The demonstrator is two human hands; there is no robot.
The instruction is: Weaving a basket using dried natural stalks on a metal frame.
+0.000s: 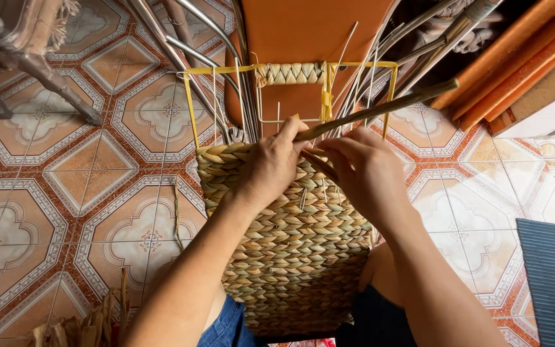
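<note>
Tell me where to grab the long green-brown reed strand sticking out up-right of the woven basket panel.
Grip the long green-brown reed strand low, just above the woven straw basket panel, where both hands already pinch it. It is thin, slanting up to the right with its far end free, so a hold there would probably flex. Come from the near side, above the weave; the yellow wire frame and thin pale stakes crowd the far side.

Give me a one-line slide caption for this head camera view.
Left hand and right hand work a long strand into a half-woven basket on a yellow wire frame.
</note>
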